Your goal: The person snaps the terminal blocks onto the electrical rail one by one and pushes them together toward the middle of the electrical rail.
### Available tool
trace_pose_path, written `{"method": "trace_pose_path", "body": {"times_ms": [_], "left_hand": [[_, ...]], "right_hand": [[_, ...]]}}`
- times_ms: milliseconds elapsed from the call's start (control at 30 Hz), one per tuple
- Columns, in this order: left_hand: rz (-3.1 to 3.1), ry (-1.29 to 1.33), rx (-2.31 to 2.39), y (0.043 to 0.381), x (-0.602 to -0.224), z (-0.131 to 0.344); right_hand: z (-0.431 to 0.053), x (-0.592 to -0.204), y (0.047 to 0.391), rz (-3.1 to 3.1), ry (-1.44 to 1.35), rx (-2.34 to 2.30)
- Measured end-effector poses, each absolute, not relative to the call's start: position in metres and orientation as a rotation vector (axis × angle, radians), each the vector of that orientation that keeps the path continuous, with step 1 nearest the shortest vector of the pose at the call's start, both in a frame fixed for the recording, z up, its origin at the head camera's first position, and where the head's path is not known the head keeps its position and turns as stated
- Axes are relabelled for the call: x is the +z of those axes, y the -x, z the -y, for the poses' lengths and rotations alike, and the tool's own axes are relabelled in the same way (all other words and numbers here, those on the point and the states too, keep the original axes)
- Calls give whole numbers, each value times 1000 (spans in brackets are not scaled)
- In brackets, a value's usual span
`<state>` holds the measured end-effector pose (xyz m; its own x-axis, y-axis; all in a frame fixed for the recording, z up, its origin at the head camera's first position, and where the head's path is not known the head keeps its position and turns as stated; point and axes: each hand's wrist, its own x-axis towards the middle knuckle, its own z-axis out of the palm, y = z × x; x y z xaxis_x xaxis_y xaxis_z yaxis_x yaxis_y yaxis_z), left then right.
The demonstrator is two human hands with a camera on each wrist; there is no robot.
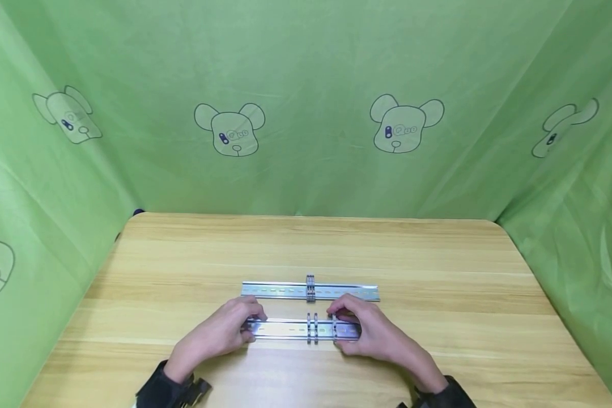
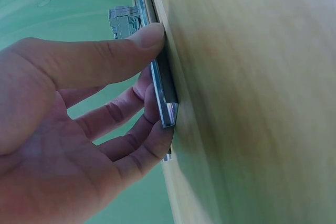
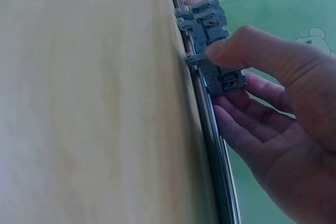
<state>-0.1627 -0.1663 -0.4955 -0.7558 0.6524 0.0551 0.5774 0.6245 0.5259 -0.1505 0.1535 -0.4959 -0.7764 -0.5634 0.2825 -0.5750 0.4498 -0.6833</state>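
Note:
A slotted metal DIN rail [image 1: 280,329] lies crosswise near the front of the table. My left hand [image 1: 223,328] grips its left end, thumb on the near edge and fingers at the far edge; the rail's cut end [image 2: 169,109] shows in the left wrist view. Two narrow grey terminal blocks [image 1: 315,330] stand close together on the rail, right of its middle. Farther right, my right hand [image 1: 371,330] pinches a third terminal block [image 3: 231,81] seated on the rail, between thumb and fingers. Its palm side hides part of the rail's right end.
Behind, a second DIN rail [image 1: 277,290] lies parallel, with several terminal blocks [image 1: 310,289] packed together near its middle. Both rails lie on a wooden table [image 1: 183,255]. Green cloth [image 1: 306,170] with printed bear heads hangs behind and at both sides.

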Motion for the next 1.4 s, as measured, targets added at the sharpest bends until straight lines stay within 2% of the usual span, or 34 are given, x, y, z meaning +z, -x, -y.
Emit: {"method": "trace_pose_path", "body": {"times_ms": [267,1400], "left_hand": [[-2708,-1038,798,163,-496,166],[-2704,-1036,803,163,-495,167]], "right_hand": [[-154,-516,157,2691,-1030,1247],[-132,-517,156,2703,-1059,1115]]}}
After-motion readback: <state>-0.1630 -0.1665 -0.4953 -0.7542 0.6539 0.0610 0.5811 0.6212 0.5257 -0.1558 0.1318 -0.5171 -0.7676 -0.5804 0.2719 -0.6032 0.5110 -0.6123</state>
